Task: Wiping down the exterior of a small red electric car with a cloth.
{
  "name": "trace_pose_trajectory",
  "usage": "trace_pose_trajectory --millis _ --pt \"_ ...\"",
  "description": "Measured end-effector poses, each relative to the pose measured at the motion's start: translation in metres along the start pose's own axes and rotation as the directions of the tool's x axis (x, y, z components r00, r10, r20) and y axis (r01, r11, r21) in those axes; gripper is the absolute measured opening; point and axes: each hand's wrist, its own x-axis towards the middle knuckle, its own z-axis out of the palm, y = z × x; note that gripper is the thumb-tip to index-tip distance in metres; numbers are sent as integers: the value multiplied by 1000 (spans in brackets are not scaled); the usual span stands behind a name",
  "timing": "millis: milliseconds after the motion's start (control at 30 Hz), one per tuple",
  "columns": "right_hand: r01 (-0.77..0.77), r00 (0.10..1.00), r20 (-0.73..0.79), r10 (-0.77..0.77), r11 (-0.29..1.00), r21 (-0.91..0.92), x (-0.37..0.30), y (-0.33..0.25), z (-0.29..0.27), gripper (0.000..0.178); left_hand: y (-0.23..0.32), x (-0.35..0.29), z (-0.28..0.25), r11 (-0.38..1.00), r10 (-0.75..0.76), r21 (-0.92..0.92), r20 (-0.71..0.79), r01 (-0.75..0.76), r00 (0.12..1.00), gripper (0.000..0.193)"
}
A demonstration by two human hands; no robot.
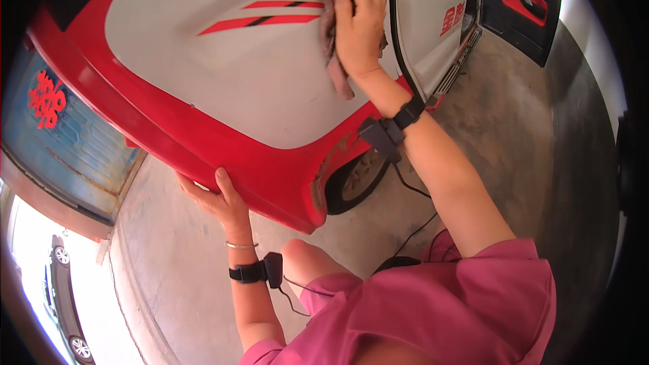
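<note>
A red and white vehicle body (223, 81) with red and black stripes fills the upper middle. My right hand (362, 23) presses a crumpled brownish-pink cloth (329, 40) against the white panel, next to the stripes and a dark vertical seam. The fingers are bent over the cloth. Lower on the left, my left hand (220, 199) rests at the red lower edge of the body, thumb up on the red surface. Its other fingers pass partly under that edge, and I see nothing held in it. Scuffed, worn paint shows beside the wheel arch.
A tyre (362, 179) sits under the arch. An open door (520, 7) with a red and black inner panel stands at the upper right. A blue metal gate (67, 149) is on the left, with a parked car (64, 297) outside. Thin cables hang from both wrist straps.
</note>
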Motion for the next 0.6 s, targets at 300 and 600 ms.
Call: trace_pose_trajectory --millis 300,600 --pt "259 813 494 -309 951 168 -120 -108 -40 22 4 -4 5 993 -98 -66 -40 95 994 70" --pt "285 715 617 -329 943 172 -163 -17 -85 27 6 -4 5 994 -107 8 -102 109 989 70"
